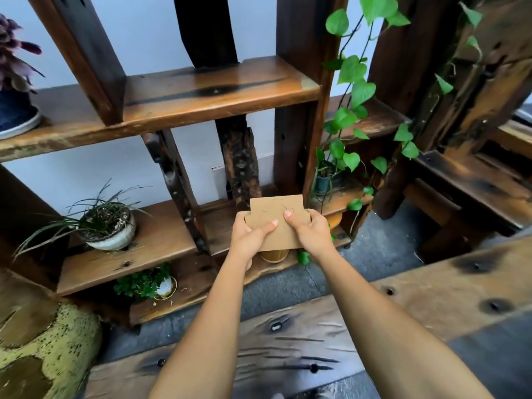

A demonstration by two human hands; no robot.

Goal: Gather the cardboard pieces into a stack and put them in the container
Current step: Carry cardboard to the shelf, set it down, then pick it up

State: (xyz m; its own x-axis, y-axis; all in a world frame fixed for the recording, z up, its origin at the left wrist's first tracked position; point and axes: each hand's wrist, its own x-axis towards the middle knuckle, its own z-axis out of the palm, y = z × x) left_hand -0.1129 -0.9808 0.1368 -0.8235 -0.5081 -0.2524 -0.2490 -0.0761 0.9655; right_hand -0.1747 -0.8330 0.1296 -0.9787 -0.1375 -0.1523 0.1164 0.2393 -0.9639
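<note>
A stack of brown cardboard pieces (pixel 276 211) is held in the air in front of the low wooden shelf. My left hand (pixel 250 236) grips its left edge, thumb on top. My right hand (pixel 309 230) grips its right edge, thumb pressed on the top sheet. The top piece sticks out farther back than the ones under it. Just below the stack a tan round container (pixel 274 255) stands on the shelf, mostly hidden by the cardboard and my hands.
The dark wooden shelf unit (pixel 161 243) carries a grass plant in a white pot (pixel 110 226), a small leafy pot (pixel 161 286) and a trailing green vine (pixel 351 110) at right. A wooden bench (pixel 316 326) runs across the foreground over grey floor.
</note>
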